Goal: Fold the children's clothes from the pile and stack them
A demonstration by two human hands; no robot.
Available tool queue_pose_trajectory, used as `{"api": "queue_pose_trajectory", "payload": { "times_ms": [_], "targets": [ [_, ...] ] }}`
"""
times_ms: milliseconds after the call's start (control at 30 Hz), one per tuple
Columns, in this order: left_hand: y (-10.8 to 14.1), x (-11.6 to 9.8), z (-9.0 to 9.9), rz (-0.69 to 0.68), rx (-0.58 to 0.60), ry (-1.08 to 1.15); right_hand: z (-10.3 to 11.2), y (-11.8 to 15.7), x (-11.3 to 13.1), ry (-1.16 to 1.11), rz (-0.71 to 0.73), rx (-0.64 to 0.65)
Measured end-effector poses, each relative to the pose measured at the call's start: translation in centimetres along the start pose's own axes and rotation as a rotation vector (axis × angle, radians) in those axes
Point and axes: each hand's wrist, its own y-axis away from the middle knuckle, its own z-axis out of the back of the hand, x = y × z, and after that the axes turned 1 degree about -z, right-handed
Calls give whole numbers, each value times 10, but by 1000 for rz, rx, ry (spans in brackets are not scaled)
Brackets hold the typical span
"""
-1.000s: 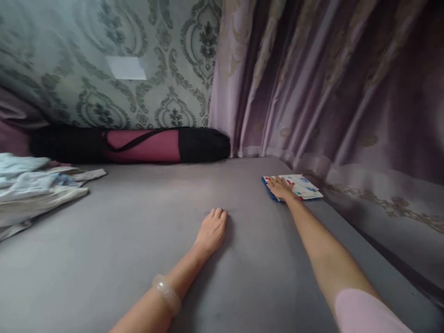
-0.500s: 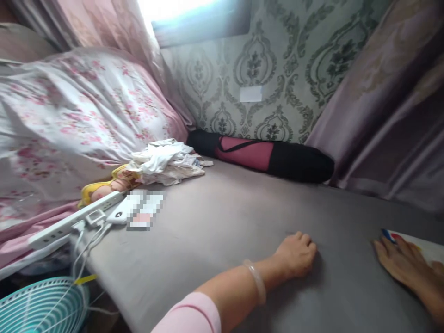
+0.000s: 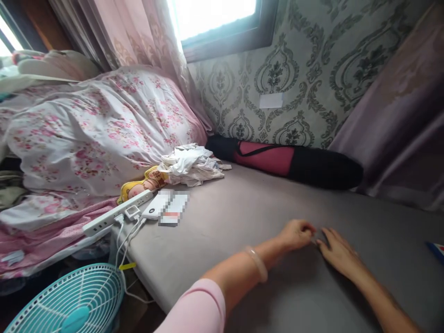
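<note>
My left hand, with a pale bangle on its wrist, is just above the grey padded surface. Its fingers are curled and pinched at something small that I cannot make out. Close to its fingertips is my right hand, palm down, thumb and fingers a little apart, with nothing visible held in it. The corner of a blue and white flat item shows at the right edge, away from both hands.
A black and pink long bag lies by the wall. Crumpled white cloths, a yellow printed item, a white power strip with cables and a white device are at the left. Below stands a turquoise fan.
My right hand has left the blue and white item and come over beside my left hand. The fingers of my left hand are now pinched. The view has turned, shifting the room's contents rightward.
</note>
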Motion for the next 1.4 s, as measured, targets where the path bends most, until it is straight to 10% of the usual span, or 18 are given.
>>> {"api": "queue_pose_trajectory", "payload": {
  "times_ms": [400,567,767,1000,1267,1400],
  "targets": [
    [112,21,293,129,-815,-665,19,25,98,-145,232,34],
    [145,24,374,416,-1055,-1044,32,22,119,-146,236,73],
    [157,29,401,705,-1032,-1069,32,22,121,-135,249,36],
    [148,24,409,690,-997,-859,24,26,118,-177,219,-9],
    [116,-12,405,392,-1082,-671,26,26,119,-165,222,-8],
    [92,-38,393,90,-1096,-188,25,28,120,-167,222,-16]
  ]
}}
